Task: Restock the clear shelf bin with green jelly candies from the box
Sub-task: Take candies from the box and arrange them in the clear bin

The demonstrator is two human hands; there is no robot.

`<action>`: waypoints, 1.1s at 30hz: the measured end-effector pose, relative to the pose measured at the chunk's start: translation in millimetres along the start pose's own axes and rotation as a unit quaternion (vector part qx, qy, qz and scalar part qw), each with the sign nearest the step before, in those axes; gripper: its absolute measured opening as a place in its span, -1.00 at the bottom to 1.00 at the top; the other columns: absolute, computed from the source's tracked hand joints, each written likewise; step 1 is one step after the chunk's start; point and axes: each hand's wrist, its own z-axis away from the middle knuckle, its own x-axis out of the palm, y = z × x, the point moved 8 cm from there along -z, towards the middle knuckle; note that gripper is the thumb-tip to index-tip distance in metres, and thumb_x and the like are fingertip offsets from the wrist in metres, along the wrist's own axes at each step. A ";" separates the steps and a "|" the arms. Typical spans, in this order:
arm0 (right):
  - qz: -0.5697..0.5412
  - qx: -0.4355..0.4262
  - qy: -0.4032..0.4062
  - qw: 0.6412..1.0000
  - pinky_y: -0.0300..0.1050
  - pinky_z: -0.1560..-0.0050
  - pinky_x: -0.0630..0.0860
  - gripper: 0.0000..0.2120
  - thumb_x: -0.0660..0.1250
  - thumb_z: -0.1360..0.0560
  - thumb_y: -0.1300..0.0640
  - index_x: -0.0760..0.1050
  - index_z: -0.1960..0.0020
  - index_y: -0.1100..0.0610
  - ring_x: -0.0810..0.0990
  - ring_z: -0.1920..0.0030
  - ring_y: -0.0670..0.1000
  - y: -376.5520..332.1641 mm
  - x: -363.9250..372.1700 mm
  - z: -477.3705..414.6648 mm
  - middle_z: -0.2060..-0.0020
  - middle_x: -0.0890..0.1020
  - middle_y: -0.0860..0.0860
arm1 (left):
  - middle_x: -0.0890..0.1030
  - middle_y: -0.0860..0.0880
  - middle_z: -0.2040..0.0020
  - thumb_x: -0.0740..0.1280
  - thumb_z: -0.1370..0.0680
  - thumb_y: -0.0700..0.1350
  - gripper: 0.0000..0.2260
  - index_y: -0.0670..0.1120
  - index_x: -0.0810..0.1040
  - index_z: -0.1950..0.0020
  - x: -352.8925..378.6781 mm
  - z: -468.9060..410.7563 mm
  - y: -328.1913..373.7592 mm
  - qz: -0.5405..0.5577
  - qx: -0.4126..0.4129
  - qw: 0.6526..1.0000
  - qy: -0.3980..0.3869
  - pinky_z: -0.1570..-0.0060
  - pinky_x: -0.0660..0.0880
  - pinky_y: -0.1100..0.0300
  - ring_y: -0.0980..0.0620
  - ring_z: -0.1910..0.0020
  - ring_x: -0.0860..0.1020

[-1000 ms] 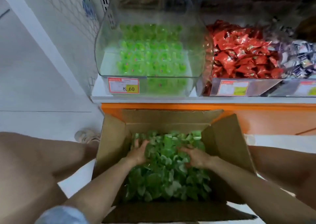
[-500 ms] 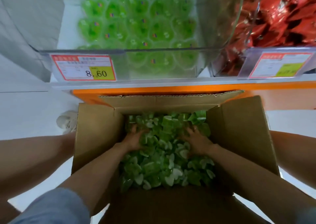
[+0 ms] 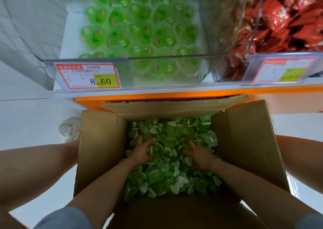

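White floor [image 3: 26, 123] is showing on both sides of the open box [image 3: 103, 150], where we are working both hands into the loose green jellies [image 3: 167, 176]. Our left hand [image 3: 142, 151] is curling fingers and thumb round a few of them at the pile's left side, while our right hand [image 3: 199, 153] is lying spread on the pile, fingertips sinking among them. Just beyond the box's far flap, the orange-edged shelf [image 3: 174, 96] is carrying the clear bin [image 3: 208, 36], which is holding rows of more jellies behind a price tag [image 3: 87, 75] reading 8.60, and red packets [image 3: 288, 19] are piling up just to its right.
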 end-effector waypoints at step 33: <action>-0.135 -0.154 0.393 0.897 -0.33 -0.24 0.25 -0.60 0.41 -0.23 0.03 0.50 -0.07 -0.12 0.31 -0.35 -0.08 -94.8 -317.5 283.3 -0.37 0.17 -0.17 | 0.45 0.00 -0.14 0.41 -0.37 0.01 -0.69 0.22 0.47 -0.08 -228.8 261.4 244.8 0.038 0.350 0.890 0.289 -0.15 0.45 0.24 0.11 -0.17 0.42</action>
